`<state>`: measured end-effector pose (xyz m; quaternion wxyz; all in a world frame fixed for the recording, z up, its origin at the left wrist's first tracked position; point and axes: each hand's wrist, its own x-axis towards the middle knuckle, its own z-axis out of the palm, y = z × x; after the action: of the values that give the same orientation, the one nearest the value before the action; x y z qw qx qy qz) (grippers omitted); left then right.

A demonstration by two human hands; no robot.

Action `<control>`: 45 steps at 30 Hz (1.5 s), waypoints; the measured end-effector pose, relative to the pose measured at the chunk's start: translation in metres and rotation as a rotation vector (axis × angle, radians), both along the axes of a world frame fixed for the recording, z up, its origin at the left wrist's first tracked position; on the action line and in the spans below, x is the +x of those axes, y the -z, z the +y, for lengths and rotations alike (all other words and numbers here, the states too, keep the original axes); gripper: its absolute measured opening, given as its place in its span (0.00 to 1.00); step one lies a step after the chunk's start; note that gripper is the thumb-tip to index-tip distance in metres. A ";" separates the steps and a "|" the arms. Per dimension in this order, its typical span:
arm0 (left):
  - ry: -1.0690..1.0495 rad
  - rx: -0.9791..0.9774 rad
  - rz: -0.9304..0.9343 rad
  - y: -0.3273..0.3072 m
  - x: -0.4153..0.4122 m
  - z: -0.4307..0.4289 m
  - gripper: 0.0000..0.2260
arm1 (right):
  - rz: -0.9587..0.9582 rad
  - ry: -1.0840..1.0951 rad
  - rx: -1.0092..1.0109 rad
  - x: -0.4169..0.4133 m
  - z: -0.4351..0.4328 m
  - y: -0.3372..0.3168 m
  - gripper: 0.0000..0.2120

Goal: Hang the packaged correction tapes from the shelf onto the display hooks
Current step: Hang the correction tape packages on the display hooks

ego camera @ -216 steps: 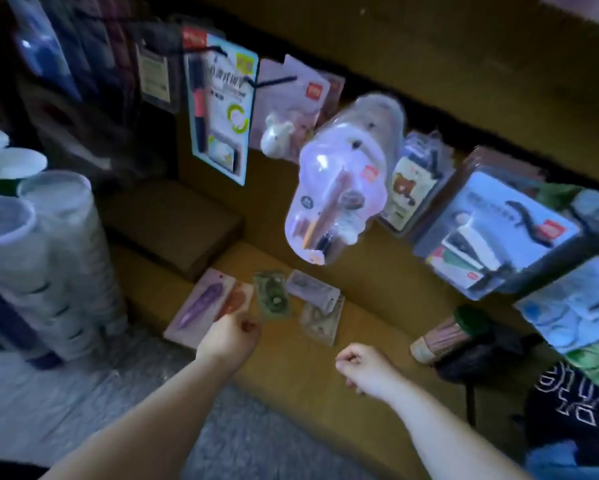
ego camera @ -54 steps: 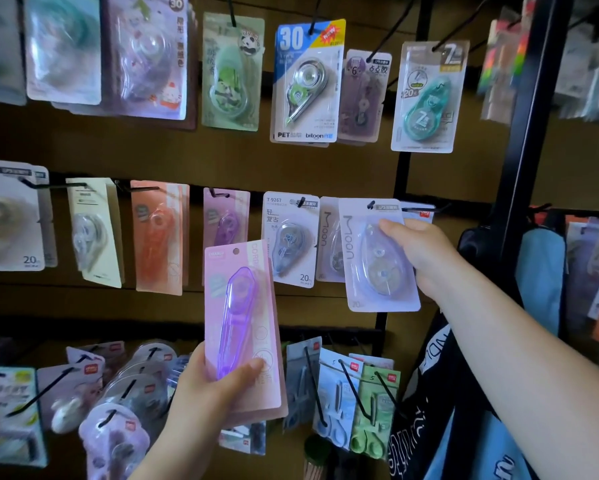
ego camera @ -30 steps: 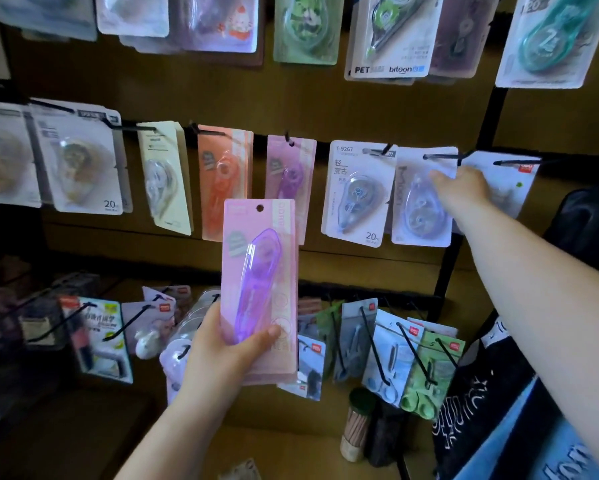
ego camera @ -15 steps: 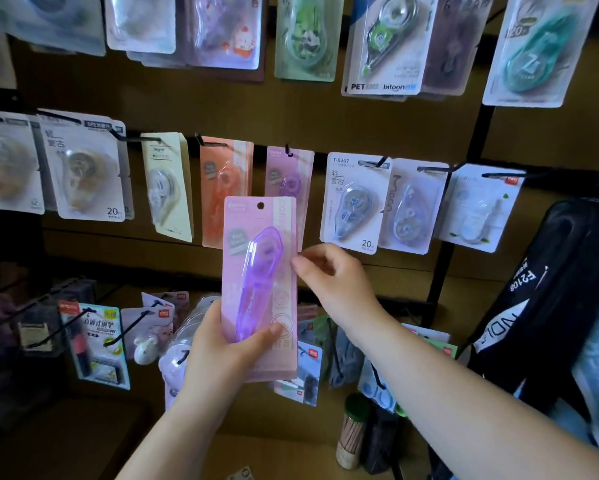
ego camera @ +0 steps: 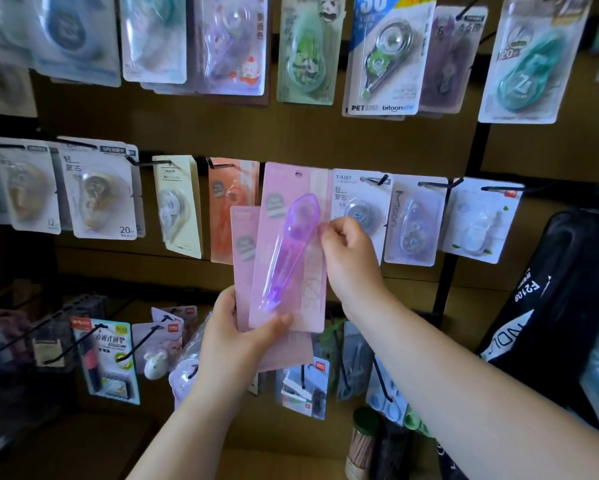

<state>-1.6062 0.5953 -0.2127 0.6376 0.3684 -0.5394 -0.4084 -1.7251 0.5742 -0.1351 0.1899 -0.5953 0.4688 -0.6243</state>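
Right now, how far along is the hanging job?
Done: the middle row's black wire hooks already carry carded tapes. In hand: right hand pinches the front pink card with the purple pen-shaped tape, its hang hole not yet on a hook; left hand grips it plus another pink card behind. Left: hang both.

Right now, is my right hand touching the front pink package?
Touching. The head view shows the right hand pinching the right edge of the front pink package between curled fingers and thumb.
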 end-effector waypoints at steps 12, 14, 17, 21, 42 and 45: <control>-0.045 0.025 0.012 0.007 0.027 -0.006 0.15 | 0.027 0.051 0.039 0.006 -0.013 -0.018 0.14; -0.065 0.034 0.028 0.010 0.031 -0.007 0.14 | 0.031 0.066 0.016 0.006 -0.013 -0.018 0.14; -0.069 0.047 0.054 0.014 0.039 -0.011 0.15 | 0.056 0.087 -0.009 0.004 -0.012 -0.019 0.14; -0.075 0.056 0.055 0.017 0.047 -0.014 0.16 | 0.132 0.126 -0.016 -0.006 -0.011 -0.019 0.15; -0.075 -0.012 -0.073 0.010 0.065 -0.030 0.15 | 0.565 0.340 0.143 -0.015 -0.088 -0.029 0.08; -0.062 -0.006 -0.067 0.009 0.064 -0.030 0.14 | 0.568 0.383 0.139 -0.011 -0.086 -0.028 0.08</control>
<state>-1.5419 0.5651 -0.2213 0.6328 0.3965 -0.5499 -0.3741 -1.7360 0.4882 -0.1073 -0.0285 -0.6320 0.6476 -0.4246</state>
